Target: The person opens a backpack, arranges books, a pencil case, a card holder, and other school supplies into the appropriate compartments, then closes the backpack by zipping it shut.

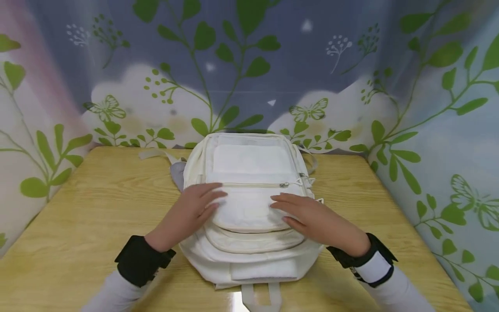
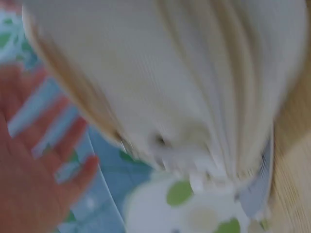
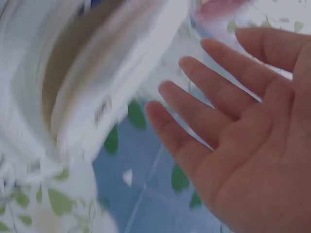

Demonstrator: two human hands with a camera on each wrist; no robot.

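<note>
A white backpack (image 1: 255, 212) lies on its back on the wooden table, front pockets facing up and a strap loop toward me. Over its left side is my left hand (image 1: 191, 212), fingers spread and nearly straight, overlapping the zipper end in the head view. My right hand (image 1: 312, 214) hovers over the right side, palm down with fingers extended. Both palms hold nothing; in the wrist views the left fingers (image 2: 63, 141) and right fingers (image 3: 199, 102) stand apart from the bag fabric. A zipper (image 1: 253, 185) runs across the front, its pull near the right end.
The wooden table (image 1: 105, 208) reaches to both sides of the bag. Behind and beside it hangs a leaf-patterned curtain (image 1: 156, 86). A pale strap (image 1: 156, 154) trails from the bag's far left, and a grey piece (image 1: 177, 173) sticks out by its left side.
</note>
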